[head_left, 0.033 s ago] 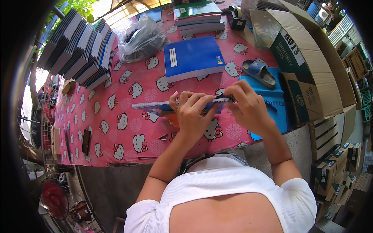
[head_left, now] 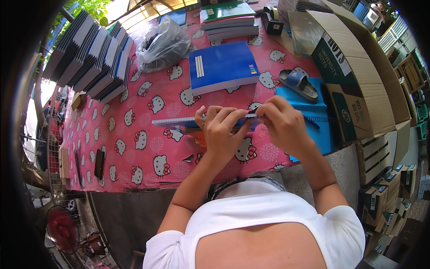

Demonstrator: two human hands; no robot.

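A thin notebook (head_left: 174,121) is held on its edge above the pink table, its white page edges facing up. My left hand (head_left: 220,127) is wrapped round its middle, fingers over the top edge and thumb below. At the notebook's right end, my right hand (head_left: 284,123) has its fingers pinched against the edge. What sits between those fingertips is mostly hidden. Just beyond the hands lies a stack of blue-covered notebooks (head_left: 224,65). An orange patch shows below the left hand, partly covered.
Spiral-bound notebooks (head_left: 89,58) stand piled at the far left, beside a clear plastic bag (head_left: 163,47) of dark coils. Another book stack (head_left: 229,22) sits at the back. On the right are a slipper (head_left: 298,84) on blue covers (head_left: 329,105) and an open cardboard box (head_left: 358,76).
My right hand has shifted slightly left along the notebook's edge, and its fingers have drawn closer together. A dark coil piece that showed by its fingertips is now covered. My left hand stays put.
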